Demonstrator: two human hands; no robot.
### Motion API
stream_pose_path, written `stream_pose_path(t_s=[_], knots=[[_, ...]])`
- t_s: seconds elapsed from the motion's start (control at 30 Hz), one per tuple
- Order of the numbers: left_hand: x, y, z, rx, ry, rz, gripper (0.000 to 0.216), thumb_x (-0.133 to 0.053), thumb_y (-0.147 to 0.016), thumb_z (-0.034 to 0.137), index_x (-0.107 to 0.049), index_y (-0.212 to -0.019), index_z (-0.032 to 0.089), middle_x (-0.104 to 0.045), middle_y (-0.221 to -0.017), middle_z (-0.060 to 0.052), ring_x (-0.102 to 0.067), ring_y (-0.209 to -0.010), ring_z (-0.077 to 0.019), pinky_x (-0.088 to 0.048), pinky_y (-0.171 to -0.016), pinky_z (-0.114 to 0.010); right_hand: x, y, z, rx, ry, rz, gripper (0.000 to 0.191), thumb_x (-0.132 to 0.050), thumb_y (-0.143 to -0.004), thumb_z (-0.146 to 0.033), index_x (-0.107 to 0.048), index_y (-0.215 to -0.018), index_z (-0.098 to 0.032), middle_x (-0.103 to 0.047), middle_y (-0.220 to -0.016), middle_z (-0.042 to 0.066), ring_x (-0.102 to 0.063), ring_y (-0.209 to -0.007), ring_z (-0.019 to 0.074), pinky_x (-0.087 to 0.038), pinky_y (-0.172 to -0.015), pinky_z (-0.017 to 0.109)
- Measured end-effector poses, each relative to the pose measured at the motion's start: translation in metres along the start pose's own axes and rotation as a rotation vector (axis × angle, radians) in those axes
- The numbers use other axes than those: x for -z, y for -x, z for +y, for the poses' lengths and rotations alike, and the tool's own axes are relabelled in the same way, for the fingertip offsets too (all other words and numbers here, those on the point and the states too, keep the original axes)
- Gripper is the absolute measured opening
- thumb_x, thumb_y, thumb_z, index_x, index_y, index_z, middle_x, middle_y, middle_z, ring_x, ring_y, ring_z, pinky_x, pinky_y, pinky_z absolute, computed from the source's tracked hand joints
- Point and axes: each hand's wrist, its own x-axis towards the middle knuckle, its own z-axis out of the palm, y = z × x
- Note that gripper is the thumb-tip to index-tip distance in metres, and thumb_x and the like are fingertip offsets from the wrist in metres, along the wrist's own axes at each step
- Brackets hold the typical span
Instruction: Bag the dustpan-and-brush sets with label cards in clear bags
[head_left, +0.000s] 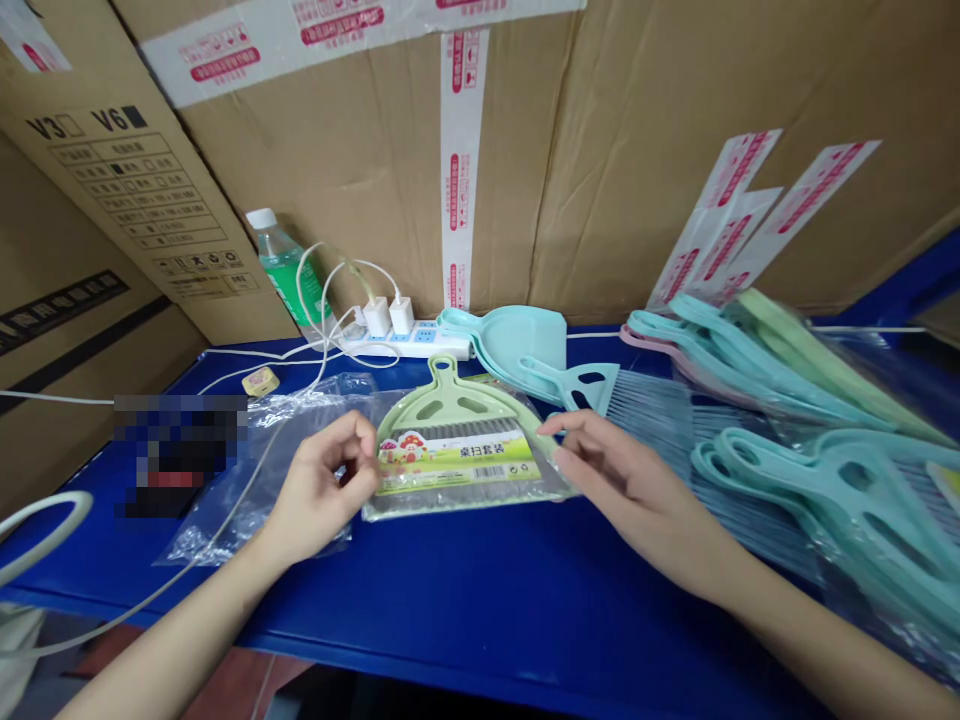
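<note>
A light green mini dustpan-and-brush set (pixel 457 440) in a clear bag with a printed label card lies on the blue table (pixel 480 610). My left hand (pixel 326 490) pinches the bag's left edge, fingers curled together. My right hand (pixel 607 470) holds the bag's right edge between thumb and fingers. A stack of empty clear plastic bags (pixel 247 470) lies to the left, partly under my left hand.
Teal dustpans (pixel 517 340) and a teal brush (pixel 600 390) lie behind the set. Piles of teal, pink and green brushes and dustpans (pixel 810 430) fill the right side. A power strip (pixel 405 342) with chargers, white cables, a green bottle (pixel 281 262) and cardboard boxes (pixel 600 150) stand at the back.
</note>
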Motion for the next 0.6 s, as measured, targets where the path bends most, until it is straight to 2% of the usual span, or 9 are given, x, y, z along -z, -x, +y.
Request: stream_pose_path(t_s=[0.07,0.13,0.23,0.3,0.43,0.53,0.6], knots=[[-0.002,0.000,0.002,0.011,0.043,0.067,0.012,-0.051,-0.074,0.019,-0.041,-0.068,0.021,-0.037,-0.049,0.010,-0.030,-0.041,-0.0052,-0.023,-0.040,-0.016,-0.004,-0.001,0.001,-0.008,-0.166,0.040,0.017,-0.050,-0.091,-0.037,-0.053,-0.103,-0.026,-0.052,-0.075,-0.003,-0.059,-0.064,0.0139,-0.055,-0.056,0.027],[-0.006,0.001,0.004,-0.011,0.064,0.137,0.013,-0.051,-0.074,0.019,-0.040,-0.067,0.021,-0.036,-0.048,0.011,-0.029,-0.039,-0.0049,-0.022,-0.038,-0.016,-0.011,-0.001,0.002,-0.037,-0.374,0.096,0.037,-0.061,-0.085,-0.042,-0.049,-0.118,-0.030,-0.055,-0.089,0.000,-0.064,-0.079,0.0168,-0.060,-0.067,0.033],[-0.012,0.006,0.007,-0.095,0.014,0.221,0.014,-0.050,-0.077,0.017,-0.041,-0.068,0.021,-0.040,-0.048,0.010,-0.033,-0.038,-0.0054,-0.027,-0.038,-0.016,-0.024,0.003,-0.003,-0.143,-0.594,0.202,0.067,-0.072,-0.076,-0.045,-0.039,-0.134,-0.035,-0.060,-0.112,0.004,-0.065,-0.090,0.0201,-0.060,-0.075,0.041],[-0.018,0.011,0.009,-0.185,-0.063,0.220,0.014,-0.050,-0.080,0.014,-0.042,-0.070,0.021,-0.044,-0.049,0.010,-0.038,-0.039,-0.0058,-0.031,-0.040,-0.016,-0.033,0.008,-0.009,-0.198,-0.693,0.254,0.064,-0.073,-0.075,-0.045,-0.045,-0.131,-0.034,-0.061,-0.121,0.006,-0.064,-0.099,0.0230,-0.059,-0.080,0.043],[-0.027,0.020,0.014,-0.412,-0.178,0.110,0.016,-0.051,-0.083,0.011,-0.045,-0.072,0.021,-0.048,-0.050,0.010,-0.041,-0.038,-0.0049,-0.032,-0.040,-0.016,-0.049,0.019,-0.017,-0.223,-0.814,0.322,0.041,-0.062,-0.082,-0.050,-0.059,-0.119,-0.032,-0.068,-0.114,0.006,-0.065,-0.102,0.0258,-0.058,-0.080,0.044],[-0.032,0.023,0.016,-0.498,-0.209,0.008,0.017,-0.053,-0.084,0.012,-0.045,-0.072,0.021,-0.053,-0.054,0.008,-0.048,-0.042,-0.0060,-0.035,-0.043,-0.017,-0.055,0.027,-0.013,-0.241,-0.831,0.390,0.041,-0.056,-0.085,-0.054,-0.059,-0.121,-0.034,-0.069,-0.116,0.006,-0.067,-0.099,0.0265,-0.059,-0.075,0.043],[-0.032,0.023,0.015,-0.540,-0.203,-0.095,0.014,-0.053,-0.085,0.014,-0.047,-0.075,0.021,-0.056,-0.056,0.006,-0.052,-0.044,-0.0074,-0.038,-0.045,-0.018,-0.050,0.031,-0.007,-0.228,-0.792,0.422,0.039,-0.056,-0.086,-0.053,-0.061,-0.119,-0.034,-0.071,-0.111,0.006,-0.069,-0.093,0.0262,-0.059,-0.072,0.043]])
